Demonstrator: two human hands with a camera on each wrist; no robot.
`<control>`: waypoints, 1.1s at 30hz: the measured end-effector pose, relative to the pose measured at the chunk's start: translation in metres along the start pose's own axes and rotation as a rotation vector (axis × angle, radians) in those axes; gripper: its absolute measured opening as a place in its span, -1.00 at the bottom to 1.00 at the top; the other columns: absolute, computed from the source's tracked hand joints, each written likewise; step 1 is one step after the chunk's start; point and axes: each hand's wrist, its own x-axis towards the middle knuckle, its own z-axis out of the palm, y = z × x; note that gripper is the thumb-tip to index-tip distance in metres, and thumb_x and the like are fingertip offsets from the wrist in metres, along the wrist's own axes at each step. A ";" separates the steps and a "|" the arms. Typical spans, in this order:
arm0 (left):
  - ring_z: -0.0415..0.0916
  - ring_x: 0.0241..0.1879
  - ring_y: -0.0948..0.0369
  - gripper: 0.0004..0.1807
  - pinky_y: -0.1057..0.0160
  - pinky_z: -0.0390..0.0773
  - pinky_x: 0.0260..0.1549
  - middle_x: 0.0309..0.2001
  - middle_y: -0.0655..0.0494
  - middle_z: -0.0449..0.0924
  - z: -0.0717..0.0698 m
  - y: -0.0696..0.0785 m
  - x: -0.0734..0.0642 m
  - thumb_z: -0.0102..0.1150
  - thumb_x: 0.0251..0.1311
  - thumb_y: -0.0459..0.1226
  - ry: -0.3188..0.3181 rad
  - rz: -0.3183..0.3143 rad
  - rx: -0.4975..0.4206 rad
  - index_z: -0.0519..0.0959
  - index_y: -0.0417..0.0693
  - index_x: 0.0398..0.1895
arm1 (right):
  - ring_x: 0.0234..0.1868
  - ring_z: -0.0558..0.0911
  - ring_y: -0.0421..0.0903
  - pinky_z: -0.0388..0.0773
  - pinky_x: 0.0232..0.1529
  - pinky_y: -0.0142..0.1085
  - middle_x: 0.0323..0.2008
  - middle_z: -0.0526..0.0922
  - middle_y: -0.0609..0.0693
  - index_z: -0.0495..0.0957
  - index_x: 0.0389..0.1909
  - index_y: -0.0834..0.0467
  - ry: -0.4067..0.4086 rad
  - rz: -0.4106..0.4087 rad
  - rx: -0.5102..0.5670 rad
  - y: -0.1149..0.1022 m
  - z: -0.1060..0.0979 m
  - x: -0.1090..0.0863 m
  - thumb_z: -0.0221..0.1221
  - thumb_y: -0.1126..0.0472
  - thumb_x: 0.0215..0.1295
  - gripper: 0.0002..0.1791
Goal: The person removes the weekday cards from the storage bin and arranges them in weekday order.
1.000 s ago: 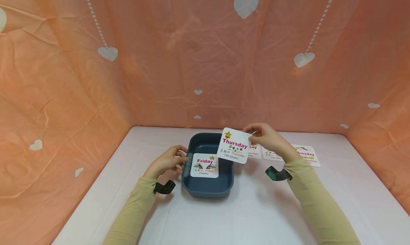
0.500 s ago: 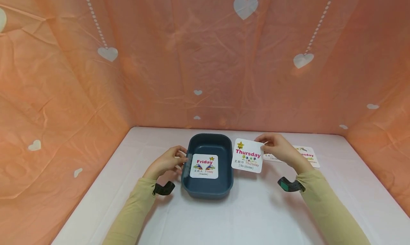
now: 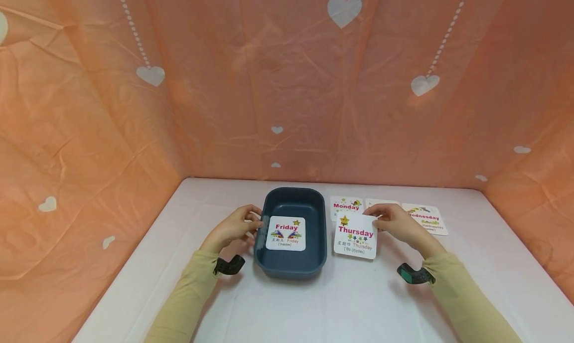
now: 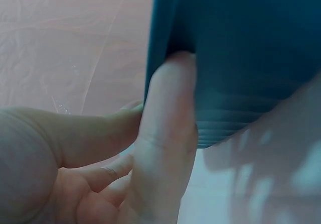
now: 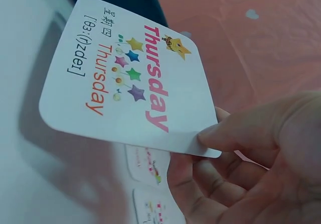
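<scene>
My right hand pinches the white Thursday card by its upper right corner, thumb on the printed face, as the right wrist view shows. The card hangs just above the table, right of a dark blue tray. Inside the tray lies the Friday card, face up. With thumb and fingers, my left hand grips the tray's left rim; in the left wrist view one finger lies against the tray's wall. Behind the held card sits the Monday card, its lower part covered.
To the right of Monday lies another card, mostly hidden by my right hand. Farther right is the Wednesday card. The white table is enclosed by an orange cloth with printed hearts.
My right hand has carried the Thursday card from above the tray's right rim rightward and down towards the table, uncovering the Monday card. The left hand and tray have stayed put.
</scene>
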 end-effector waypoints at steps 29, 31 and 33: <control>0.48 -0.55 0.16 -0.64 0.07 0.64 -0.55 -0.30 -0.10 0.47 0.000 0.000 0.000 0.03 0.33 -0.46 -0.008 -0.007 -0.007 0.27 -0.41 0.14 | -0.29 0.55 -0.04 0.50 -0.26 -0.26 -0.15 0.61 0.21 0.61 -0.13 0.33 0.069 0.013 -0.148 0.022 0.020 0.004 0.22 0.51 0.04 -0.69; 0.48 -0.56 0.16 -0.64 0.07 0.64 -0.55 -0.31 -0.10 0.47 0.000 0.000 0.000 0.04 0.32 -0.46 -0.008 -0.002 -0.005 0.27 -0.41 0.13 | -0.28 0.55 -0.03 0.51 -0.27 -0.26 -0.15 0.60 0.20 0.61 -0.12 0.33 0.069 0.024 -0.147 0.023 0.020 0.005 0.25 0.51 0.02 -0.67; 0.48 -0.55 0.16 -0.63 0.08 0.64 -0.55 -0.31 -0.10 0.47 0.000 0.000 0.000 0.04 0.32 -0.45 -0.009 0.003 -0.001 0.27 -0.41 0.14 | -0.27 0.56 -0.03 0.52 -0.28 -0.26 -0.14 0.59 0.19 0.61 -0.11 0.33 0.070 0.037 -0.147 0.024 0.021 0.005 0.28 0.51 0.00 -0.65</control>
